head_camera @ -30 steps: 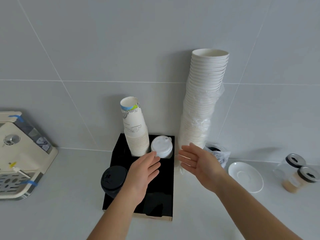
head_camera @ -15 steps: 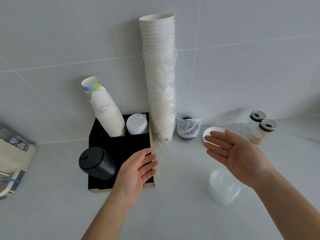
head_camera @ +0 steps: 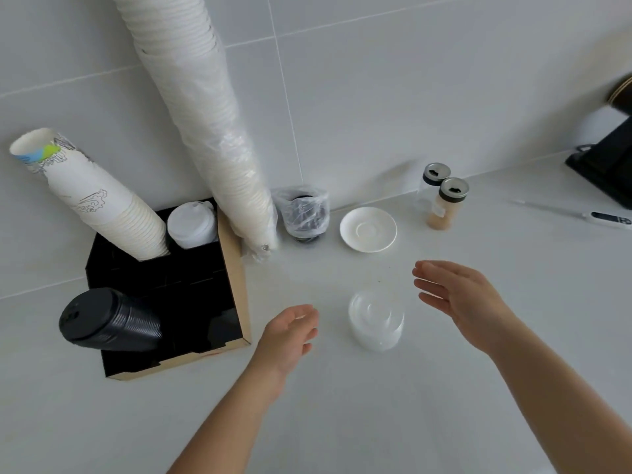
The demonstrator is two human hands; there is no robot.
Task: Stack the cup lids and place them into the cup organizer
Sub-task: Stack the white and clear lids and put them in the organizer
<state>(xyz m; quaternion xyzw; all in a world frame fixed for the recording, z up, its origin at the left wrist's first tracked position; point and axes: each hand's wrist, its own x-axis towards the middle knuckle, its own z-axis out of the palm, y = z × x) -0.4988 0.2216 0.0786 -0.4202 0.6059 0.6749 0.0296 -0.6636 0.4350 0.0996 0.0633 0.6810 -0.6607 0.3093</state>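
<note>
Now reaching: left hand and right hand, both spread and empty, flank the clear lids on the surface, right of the organizer. Next, likely close both round the lids.

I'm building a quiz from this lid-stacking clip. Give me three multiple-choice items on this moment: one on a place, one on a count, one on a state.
1. Where does the clear lid stack stand?
A. inside the cup organizer
B. on the counter between both hands
C. on the saucer

2. How many shaker jars stand right of the saucer?
A. one
B. two
C. four

3. What is the right hand doing?
A. hanging open beside the lids, holding nothing
B. gripping the saucer
C. pinching a black lid

Answers: 1 B, it sits on bare counter between the left hand and the right, outside the cup organizer. 2 B, two grey-capped jars. 3 A, fingers extended, touching nothing.
</note>
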